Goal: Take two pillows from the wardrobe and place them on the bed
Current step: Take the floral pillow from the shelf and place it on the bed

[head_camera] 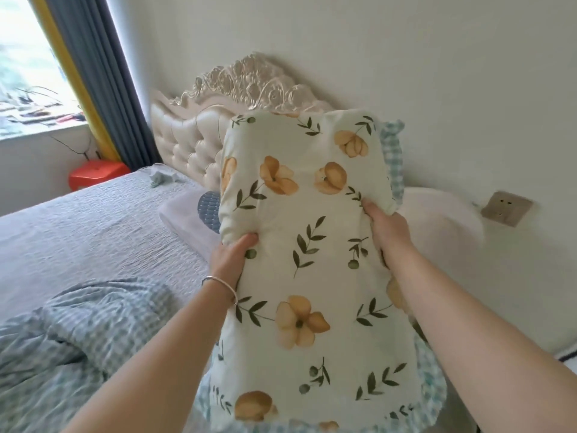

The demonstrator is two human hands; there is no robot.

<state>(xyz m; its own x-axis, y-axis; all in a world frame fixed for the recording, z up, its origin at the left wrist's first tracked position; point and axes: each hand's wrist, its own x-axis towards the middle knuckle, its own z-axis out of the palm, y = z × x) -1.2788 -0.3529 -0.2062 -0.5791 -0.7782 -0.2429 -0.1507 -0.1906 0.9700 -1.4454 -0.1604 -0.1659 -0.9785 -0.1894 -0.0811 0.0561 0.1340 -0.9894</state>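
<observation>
A cream pillow (312, 220) printed with yellow flowers and green leaves, edged with a blue checked frill, is held up lengthwise in front of me. My left hand (229, 260) grips its left side, thumb on top, a silver bangle on the wrist. My right hand (388, 232) grips its right side. The pillow hangs above the head end of the bed (93, 220), which has a grey quilted cover. A pale flat pillow (184, 214) with a blue quilted patch lies on the bed under it, partly hidden.
A cream tufted headboard (193, 145) with a carved top stands against the wall. A crumpled blue checked blanket (71, 332) lies at lower left. A red stool (96, 175), curtains and a window are at far left. A wall socket (505, 207) sits at right.
</observation>
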